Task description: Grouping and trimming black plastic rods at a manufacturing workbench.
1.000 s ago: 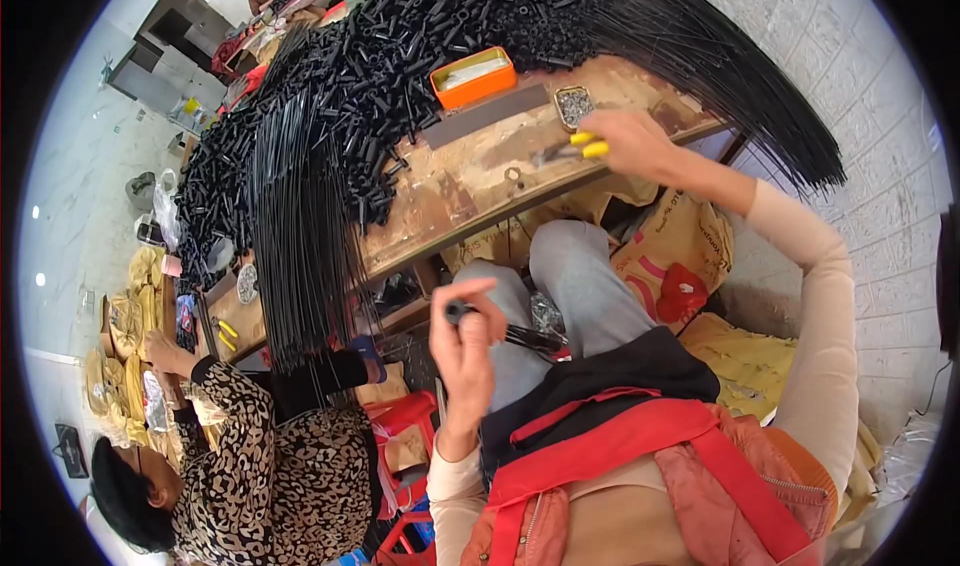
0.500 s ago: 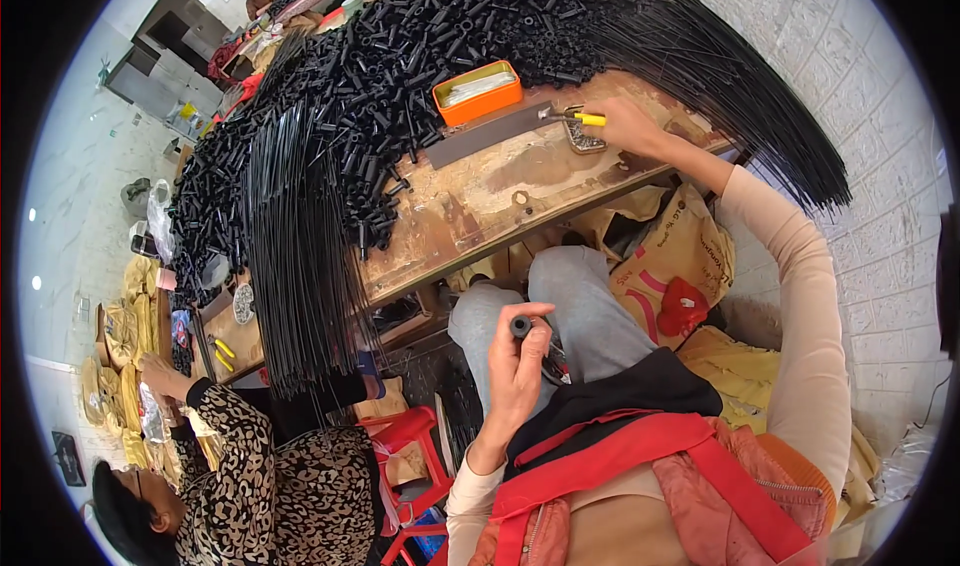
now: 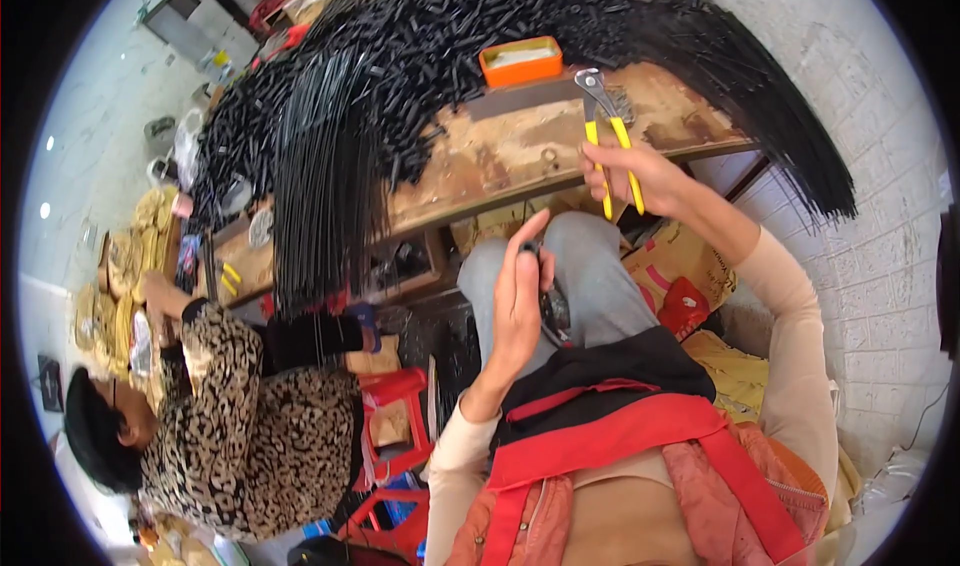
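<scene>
The left hand (image 3: pixel 520 301) is raised over the lap at about 6 o'clock, its back toward the camera. Its grip is curled shut on a small dark part (image 3: pixel 532 253) that shows only at the fingertips; what the part is cannot be told. Half a second ago this hand sat lower, nearer the body, so it has come up toward the table (image 3: pixel 520 161) edge.

Beyond it, at 1 o'clock, the right hand (image 3: pixel 645 174) has its grip closed round the yellow handles of the pliers (image 3: pixel 608 131). A second ago that hand lay flat far out on the table by the tool; now it has drawn back to the near edge with the pliers lifted clear. I judge that the tool has been fetched and is being brought toward the part. The pliers' long axis runs near upright, from 6 to 12 o'clock and tilted a little left, with the metal nose pointing away from the person toward the far wall. The handles stand slightly spread; whether the nose is parted cannot be told.

At 11 o'clock of the pliers sits an orange tray (image 3: pixel 520 62). Farther still, black rods (image 3: pixel 330 166) fan over the table, hanging off at 9 o'clock, where a seated co-worker (image 3: pixel 250 416) in a spotted top works.
</scene>
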`<state>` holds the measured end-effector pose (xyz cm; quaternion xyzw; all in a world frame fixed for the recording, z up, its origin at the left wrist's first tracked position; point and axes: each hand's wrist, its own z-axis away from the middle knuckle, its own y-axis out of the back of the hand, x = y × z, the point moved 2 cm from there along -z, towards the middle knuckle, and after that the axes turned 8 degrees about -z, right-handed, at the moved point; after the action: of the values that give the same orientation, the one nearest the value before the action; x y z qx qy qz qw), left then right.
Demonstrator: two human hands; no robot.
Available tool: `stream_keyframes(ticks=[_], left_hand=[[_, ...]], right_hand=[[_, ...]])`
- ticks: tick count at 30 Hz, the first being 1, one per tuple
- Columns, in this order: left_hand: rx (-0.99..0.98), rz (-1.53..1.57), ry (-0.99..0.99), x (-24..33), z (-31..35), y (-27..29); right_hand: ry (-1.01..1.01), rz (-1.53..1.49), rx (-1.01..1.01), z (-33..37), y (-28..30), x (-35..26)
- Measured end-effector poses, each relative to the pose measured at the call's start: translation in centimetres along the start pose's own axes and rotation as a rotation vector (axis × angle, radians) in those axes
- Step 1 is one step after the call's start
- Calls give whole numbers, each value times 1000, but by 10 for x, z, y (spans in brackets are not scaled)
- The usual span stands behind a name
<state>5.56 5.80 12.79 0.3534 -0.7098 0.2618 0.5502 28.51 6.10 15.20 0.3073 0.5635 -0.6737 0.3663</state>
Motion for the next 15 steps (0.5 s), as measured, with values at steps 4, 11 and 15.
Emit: stream_keyframes(ticks=[4,11,15], left_hand=[[-6,62,-12,12,1,1],[5,150,-24,14,15,6],[-21,148,-19,16,18,8]], right_hand=[[69,101,-75,34,-51,38],[217,135,-97,56,-90,58],[229,157,-97,61,-95,59]])
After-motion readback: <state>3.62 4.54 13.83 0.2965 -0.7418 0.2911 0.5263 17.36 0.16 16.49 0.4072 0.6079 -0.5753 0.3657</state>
